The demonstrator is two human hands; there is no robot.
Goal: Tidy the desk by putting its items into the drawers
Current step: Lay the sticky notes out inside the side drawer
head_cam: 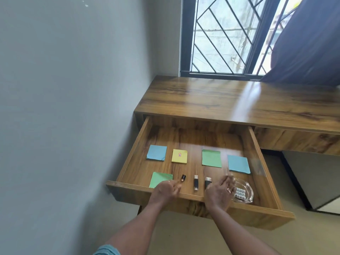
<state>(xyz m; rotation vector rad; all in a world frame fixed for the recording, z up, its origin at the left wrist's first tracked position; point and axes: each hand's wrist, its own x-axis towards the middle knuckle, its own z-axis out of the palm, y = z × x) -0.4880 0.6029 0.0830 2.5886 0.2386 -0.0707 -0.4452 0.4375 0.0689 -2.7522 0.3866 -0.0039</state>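
Observation:
The wooden drawer (128, 159) under the desk top (230, 100) is pulled wide open. Inside lie a blue note pad (157, 153), a yellow pad (179, 156), a green pad (211, 158), a second blue pad (238, 164) and a second green pad (159, 179). Three USB sticks (196, 182) lie in a row near the front. A glass dish (243, 193) with batteries sits at the front right. My left hand (165, 190) hovers over the drawer's front edge, fingers loosely curled, holding nothing. My right hand (219, 193) hovers beside the dish, fingers apart and blurred.
A grey wall (73, 107) runs close along the left of the drawer. A barred window (220, 34) and a dark curtain (309, 43) stand behind the desk. A second drawer front (298, 142) to the right is closed.

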